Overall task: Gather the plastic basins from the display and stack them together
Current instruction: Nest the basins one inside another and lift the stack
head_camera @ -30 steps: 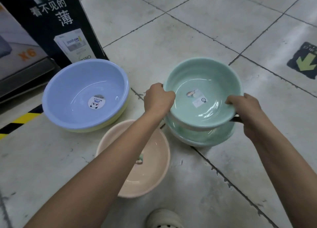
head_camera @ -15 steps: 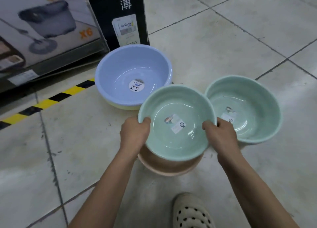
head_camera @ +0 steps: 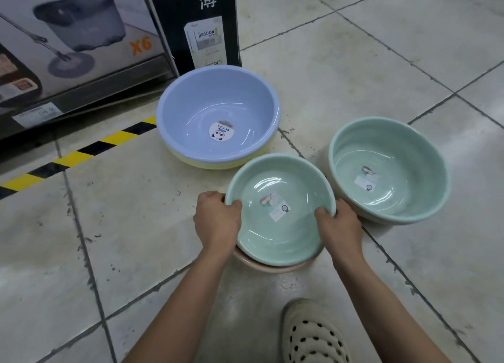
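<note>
A small mint green basin point(head_camera: 275, 226) sits nested in a pink basin point(head_camera: 268, 267) on the tiled floor, only the pink rim showing below it. My left hand point(head_camera: 218, 221) grips the green basin's left rim, thumb inside. On the right rim, my right hand point(head_camera: 339, 223) grips the same way. A second mint green basin point(head_camera: 403, 144) stands on the floor just to the right. Behind, a larger blue basin point(head_camera: 231, 100) rests inside a yellow one point(head_camera: 218, 165).
A display shelf with a mop-bucket box point(head_camera: 68, 35) and a black product carton point(head_camera: 196, 21) stands at the back left. Yellow-black hazard tape point(head_camera: 68, 158) runs along the floor there. My foot in a pale perforated clog point(head_camera: 313, 335) is just below the basins.
I lifted the upper green basin off the green stack, carried it left and set it down into the pink basin. Both hands stayed on its rim.
</note>
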`<state>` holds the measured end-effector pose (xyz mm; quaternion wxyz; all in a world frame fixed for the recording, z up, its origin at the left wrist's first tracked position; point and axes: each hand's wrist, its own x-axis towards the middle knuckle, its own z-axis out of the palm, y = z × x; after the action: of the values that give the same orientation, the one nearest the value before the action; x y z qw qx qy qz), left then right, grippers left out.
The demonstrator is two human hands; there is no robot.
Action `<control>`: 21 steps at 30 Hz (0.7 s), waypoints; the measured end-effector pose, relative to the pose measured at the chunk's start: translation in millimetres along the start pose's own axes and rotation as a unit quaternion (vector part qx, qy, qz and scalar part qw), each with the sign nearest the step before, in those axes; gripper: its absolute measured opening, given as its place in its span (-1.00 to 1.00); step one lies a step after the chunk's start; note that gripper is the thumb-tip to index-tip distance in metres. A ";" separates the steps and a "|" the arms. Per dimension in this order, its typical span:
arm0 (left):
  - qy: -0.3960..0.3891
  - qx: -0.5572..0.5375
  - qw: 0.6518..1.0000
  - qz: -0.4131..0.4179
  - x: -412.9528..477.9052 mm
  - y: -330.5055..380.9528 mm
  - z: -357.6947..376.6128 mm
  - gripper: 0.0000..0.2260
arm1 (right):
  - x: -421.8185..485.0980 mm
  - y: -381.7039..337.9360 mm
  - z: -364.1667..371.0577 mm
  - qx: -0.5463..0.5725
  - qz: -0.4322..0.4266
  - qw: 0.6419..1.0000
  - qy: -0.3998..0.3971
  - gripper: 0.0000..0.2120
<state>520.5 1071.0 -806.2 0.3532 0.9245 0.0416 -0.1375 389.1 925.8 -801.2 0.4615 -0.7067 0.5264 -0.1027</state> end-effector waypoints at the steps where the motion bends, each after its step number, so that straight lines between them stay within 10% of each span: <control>1: 0.005 0.003 1.000 0.002 -1.4 1.0 0.0 -0.79 | 0.4 0.6 0.4 0.000 0.004 1.000 -0.002 -0.90; 14: -0.072 0.008 0.996 -0.059 13.8 8.5 -9.6 -0.93 | 6.9 -9.4 -0.4 -0.022 0.038 0.997 -0.057 -0.56; 21: -0.091 -0.102 0.987 -0.081 6.3 0.4 4.9 -0.56 | 6.9 -0.3 8.1 0.025 0.059 0.996 -0.067 -0.42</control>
<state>525.5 1067.3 -811.3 0.4356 0.8608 0.0979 -0.2442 397.4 924.4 -807.8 0.5189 -0.6677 0.5322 -0.0408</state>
